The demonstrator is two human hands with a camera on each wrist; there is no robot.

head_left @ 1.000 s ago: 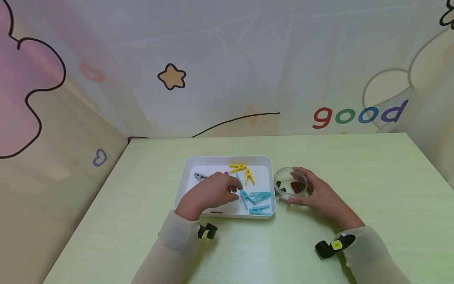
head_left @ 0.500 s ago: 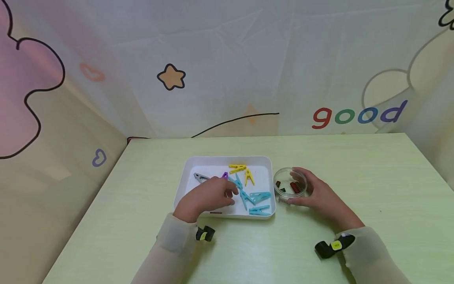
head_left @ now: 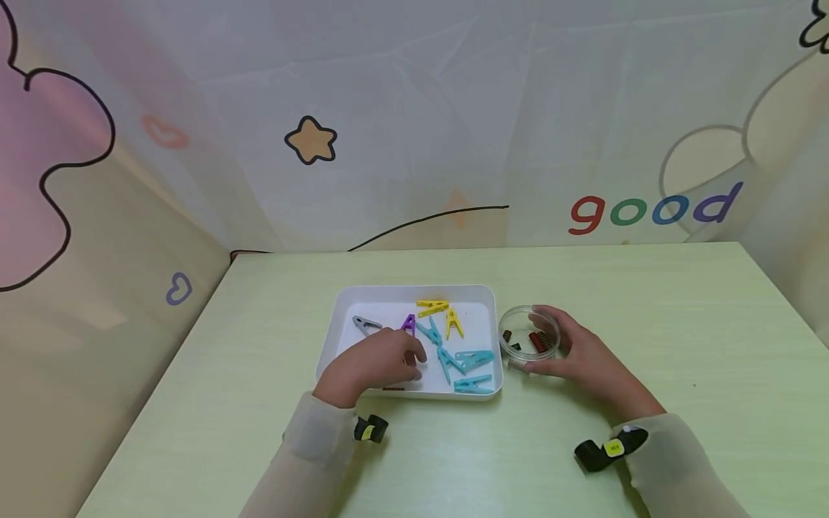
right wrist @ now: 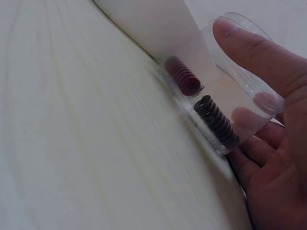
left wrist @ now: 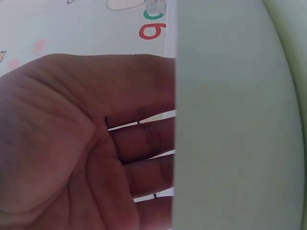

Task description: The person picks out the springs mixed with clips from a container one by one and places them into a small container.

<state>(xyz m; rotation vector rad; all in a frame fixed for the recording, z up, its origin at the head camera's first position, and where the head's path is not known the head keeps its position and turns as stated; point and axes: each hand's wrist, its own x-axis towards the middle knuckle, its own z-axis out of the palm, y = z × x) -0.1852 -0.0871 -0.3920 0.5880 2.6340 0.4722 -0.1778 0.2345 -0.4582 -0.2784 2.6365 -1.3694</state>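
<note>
My right hand [head_left: 576, 352] grips a clear round container [head_left: 529, 309], with the thumb on its near side and the fingers behind. Inside lie a red spring [right wrist: 182, 76] and a dark spring [right wrist: 217, 120]; a silvery spring [head_left: 517, 365] shows at the container's lower front edge. My left hand [head_left: 378, 363] hovers over the white tray [head_left: 324, 360], palm down, fingers loosely bent and thumb apart, with nothing seen between them. Beyond it in the tray are a purple clothespin [head_left: 409, 324] and a grey clothespin [head_left: 366, 324]. The left fingertips are hidden in the left wrist view.
Several light blue clothespins [head_left: 474, 358] lie on the tray's right side, and yellow clothespins [head_left: 455, 324] toward the back. A thin red spring [head_left: 393, 389] lies at the tray's near edge. A printed curtain [head_left: 414, 129] hangs behind the table [head_left: 648, 302].
My left hand has drawn back to the left and slightly toward me, uncovering the purple clothespin and more of the blue ones. The right hand and the container stay in place.
</note>
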